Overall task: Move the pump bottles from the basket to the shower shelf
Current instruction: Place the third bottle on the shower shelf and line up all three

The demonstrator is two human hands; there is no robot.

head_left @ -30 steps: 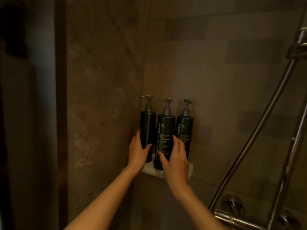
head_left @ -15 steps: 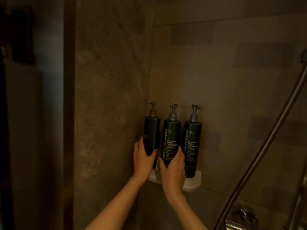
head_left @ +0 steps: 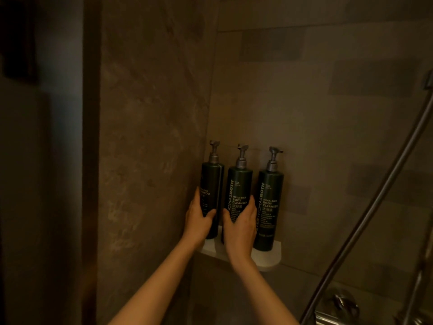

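Observation:
Three dark green pump bottles stand upright in a row on the small white corner shelf [head_left: 271, 256]. My left hand [head_left: 199, 221] wraps the lower half of the left bottle [head_left: 212, 181], labelled shampoo, which sits against the side wall. My right hand [head_left: 241, 226] wraps the lower half of the middle bottle [head_left: 240, 184], a body cleanser. The right bottle [head_left: 269, 195], also body cleanser, stands free, just beside my right hand. The basket is not in view.
Brown stone walls meet in the corner behind the shelf. A metal shower hose [head_left: 375, 202] runs diagonally at the right, down toward chrome tap fittings [head_left: 339, 303] at the bottom right. A dark door frame [head_left: 90, 160] stands at the left.
Both hands have closed more fully around the left and middle bottles. The left bottle's label has turned to face me. The view has shifted, so the shelf sits further right.

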